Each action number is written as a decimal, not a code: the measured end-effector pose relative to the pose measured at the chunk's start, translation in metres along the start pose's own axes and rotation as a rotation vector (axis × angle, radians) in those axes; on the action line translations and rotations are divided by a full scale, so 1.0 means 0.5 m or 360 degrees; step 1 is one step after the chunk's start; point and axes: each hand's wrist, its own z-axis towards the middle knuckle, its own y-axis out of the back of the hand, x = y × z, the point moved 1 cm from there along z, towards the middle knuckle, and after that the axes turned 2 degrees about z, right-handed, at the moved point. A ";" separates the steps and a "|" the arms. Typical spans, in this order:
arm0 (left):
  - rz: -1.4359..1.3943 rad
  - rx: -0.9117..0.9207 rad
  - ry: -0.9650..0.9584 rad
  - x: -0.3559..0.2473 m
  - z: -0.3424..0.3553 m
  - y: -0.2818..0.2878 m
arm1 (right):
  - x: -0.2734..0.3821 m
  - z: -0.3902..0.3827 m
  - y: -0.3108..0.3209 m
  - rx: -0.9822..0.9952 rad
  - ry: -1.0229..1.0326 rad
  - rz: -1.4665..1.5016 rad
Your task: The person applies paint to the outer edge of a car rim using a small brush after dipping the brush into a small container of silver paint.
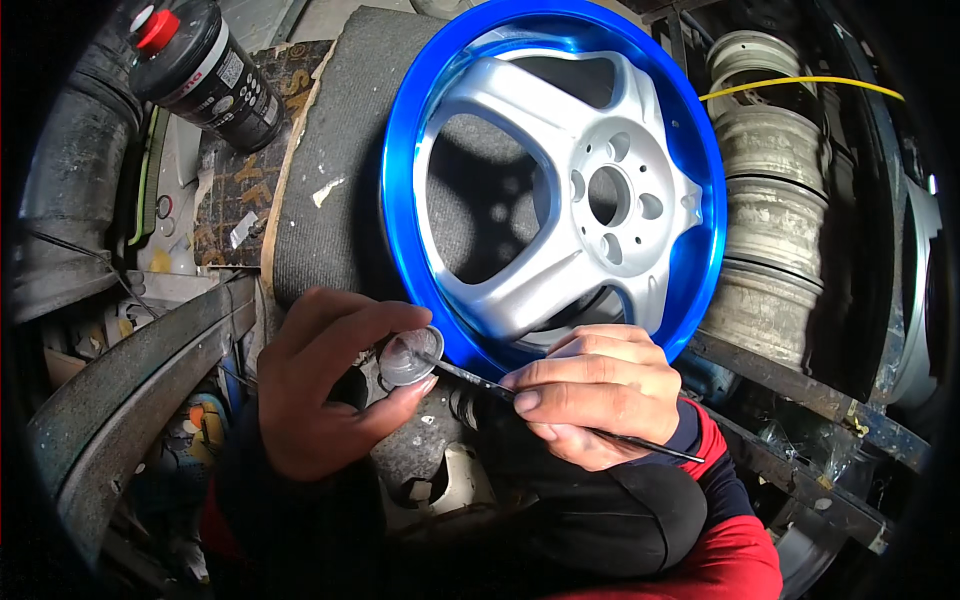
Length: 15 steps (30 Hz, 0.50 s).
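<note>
Between the thumb and fingers of my left hand is a small round cap, tilted so its greyish inside shows. My right hand pinches a thin dark paintbrush; its tip reaches into the cap, and its handle end sticks out past my wrist. Just beyond both hands lies a wheel rim with silver spokes and a shiny blue outer lip. The brush's bristles are too small to make out clearly. My right hand's fingers overlap the view of the rim's near edge.
The rim rests on a grey carpeted board. A black bottle with a red cap stands at the far left. Worn wheels are stacked at the right by a metal frame, with a yellow hose across them. A curved metal piece is at left.
</note>
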 end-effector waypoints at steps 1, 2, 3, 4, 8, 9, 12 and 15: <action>0.0007 -0.0005 -0.0011 0.000 -0.001 0.000 | -0.002 0.001 -0.004 -0.0001 0.0000 0.0001; 0.0005 -0.0005 -0.0013 0.000 -0.001 -0.001 | -0.003 0.003 -0.009 -0.0009 0.0019 -0.0044; 0.0015 -0.0017 -0.0026 0.001 -0.001 -0.003 | -0.003 0.003 -0.010 -0.0016 0.0039 -0.0089; 0.0026 -0.0030 -0.0039 0.001 0.000 -0.004 | -0.001 0.004 -0.008 -0.0015 0.0038 -0.0092; -0.0003 0.0028 -0.0068 -0.003 0.006 0.002 | 0.017 0.013 0.000 0.0037 0.0046 -0.0221; -0.0207 0.0075 0.0058 0.004 0.002 -0.004 | 0.020 0.014 0.003 0.0039 0.0043 -0.0231; -0.0457 0.0225 0.0170 0.013 0.003 -0.002 | 0.031 0.009 0.016 0.0023 -0.0064 -0.0080; -0.0433 0.0359 0.0104 0.010 0.007 -0.002 | 0.028 0.008 0.012 -0.0126 -0.0070 0.0091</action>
